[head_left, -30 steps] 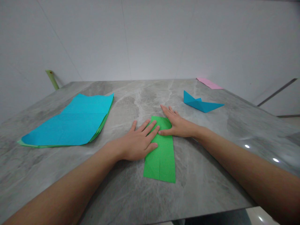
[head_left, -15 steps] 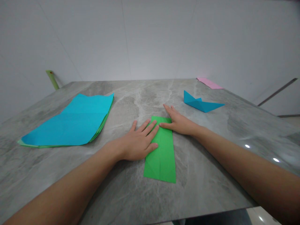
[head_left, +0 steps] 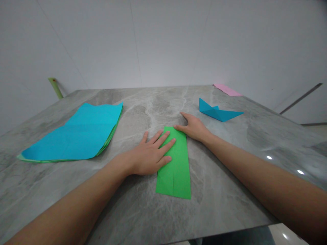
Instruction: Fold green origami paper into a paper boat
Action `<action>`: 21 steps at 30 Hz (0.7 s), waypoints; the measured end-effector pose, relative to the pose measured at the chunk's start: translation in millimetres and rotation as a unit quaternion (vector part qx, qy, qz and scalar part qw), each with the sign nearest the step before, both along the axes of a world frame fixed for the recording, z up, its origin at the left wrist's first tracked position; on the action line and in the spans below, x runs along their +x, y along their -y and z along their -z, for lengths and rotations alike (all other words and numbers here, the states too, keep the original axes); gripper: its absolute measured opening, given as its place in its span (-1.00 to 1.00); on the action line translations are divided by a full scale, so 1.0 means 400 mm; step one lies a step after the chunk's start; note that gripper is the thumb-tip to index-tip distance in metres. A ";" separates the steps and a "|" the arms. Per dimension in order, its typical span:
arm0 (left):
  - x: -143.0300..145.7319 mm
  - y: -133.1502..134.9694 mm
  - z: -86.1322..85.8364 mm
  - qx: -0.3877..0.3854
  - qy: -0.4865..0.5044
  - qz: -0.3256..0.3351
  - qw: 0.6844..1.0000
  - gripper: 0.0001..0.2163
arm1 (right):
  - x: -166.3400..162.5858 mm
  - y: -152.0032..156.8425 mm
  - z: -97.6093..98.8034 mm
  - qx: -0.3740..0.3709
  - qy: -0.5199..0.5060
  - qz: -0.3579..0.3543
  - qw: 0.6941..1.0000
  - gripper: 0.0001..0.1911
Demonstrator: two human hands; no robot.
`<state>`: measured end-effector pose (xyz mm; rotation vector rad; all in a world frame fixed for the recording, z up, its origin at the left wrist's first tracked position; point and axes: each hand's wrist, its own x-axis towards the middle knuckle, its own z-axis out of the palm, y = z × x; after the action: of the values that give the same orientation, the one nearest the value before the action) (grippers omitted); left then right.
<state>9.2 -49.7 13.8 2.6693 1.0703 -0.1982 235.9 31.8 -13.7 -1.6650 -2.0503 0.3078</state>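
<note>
A narrow green sheet of folded paper [head_left: 178, 170] lies flat on the table, its long side running away from me, with a crease along its middle. My left hand [head_left: 150, 156] is open, fingers spread, its fingertips and thumb resting on the left part of the paper and covering some of that edge. At the far right corner is my right hand [head_left: 195, 126], also open, its thumb touching the paper's far edge and its forefinger stretched over the table beyond. Right of that hand sits a blue paper boat [head_left: 221, 114].
A stack of large paper sheets [head_left: 74, 136], blue on top and green below, lies at the left of the grey marbled table [head_left: 217, 211]. Pink paper [head_left: 227, 90] is at the far right edge by the wall. A green strip-like object [head_left: 56, 88] leans at the far left.
My right hand has slid slightly away from me, its thumb moving to the paper's far edge. My left forefinger has shifted a little to the right on the paper.
</note>
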 end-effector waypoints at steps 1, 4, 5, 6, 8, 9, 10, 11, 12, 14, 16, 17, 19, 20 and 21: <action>0.001 0.000 -0.001 0.000 -0.001 0.000 1.000 -0.43 | 0.001 -0.002 0.001 0.006 0.004 0.005 1.000 -0.21; 0.004 0.003 -0.004 0.007 -0.006 -0.008 1.000 -0.43 | 0.003 -0.004 0.001 0.029 0.023 0.010 0.999 -0.31; 0.006 0.004 -0.004 0.011 -0.006 -0.015 1.000 -0.43 | 0.003 -0.003 0.000 0.039 0.031 0.004 0.999 -0.39; 0.008 0.005 -0.004 0.016 -0.006 -0.025 1.000 -0.42 | 0.003 -0.001 -0.002 0.048 0.041 -0.003 0.998 -0.47; 0.012 0.004 0.000 0.029 0.001 -0.050 0.998 -0.39 | 0.002 0.008 -0.010 0.064 0.057 -0.017 0.996 -0.58; 0.013 0.002 0.004 0.040 0.009 -0.065 0.997 -0.37 | 0.001 0.014 -0.015 0.067 0.062 -0.019 0.996 -0.60; 0.013 -0.001 0.008 0.054 0.019 -0.079 0.995 -0.35 | -0.001 0.021 -0.021 0.070 0.064 -0.017 0.995 -0.61; 0.013 -0.005 0.013 0.070 0.029 -0.093 0.993 -0.34 | -0.003 0.030 -0.027 0.070 0.063 -0.012 0.995 -0.60; 0.011 -0.011 0.018 0.088 0.039 -0.108 0.990 -0.34 | -0.006 0.039 -0.033 0.069 0.060 -0.006 0.996 -0.60; 0.006 -0.023 0.028 0.123 0.056 -0.135 0.982 -0.36 | -0.012 0.059 -0.044 0.062 0.049 0.009 0.997 -0.58; -0.001 -0.035 0.036 0.151 0.071 -0.156 0.973 -0.40 | -0.018 0.077 -0.051 0.039 0.019 0.006 0.999 -0.54; -0.005 -0.041 0.039 0.162 0.080 -0.162 0.970 -0.43 | -0.022 0.086 -0.052 0.021 -0.003 -0.007 1.000 -0.52; -0.010 -0.050 0.043 0.172 0.104 -0.162 0.966 -0.50 | -0.028 0.097 -0.050 -0.015 -0.054 -0.045 0.997 -0.49; -0.012 -0.053 0.043 0.173 0.119 -0.157 0.965 -0.56 | -0.030 0.101 -0.047 -0.028 -0.078 -0.067 0.994 -0.49; -0.013 -0.055 0.043 0.173 0.135 -0.150 0.964 -0.62 | -0.032 0.102 -0.044 -0.035 -0.101 -0.085 0.991 -0.51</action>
<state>3.8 -27.8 -3.4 2.6639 1.5047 0.4351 223.3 -9.1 3.9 -1.4344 -2.0509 0.5864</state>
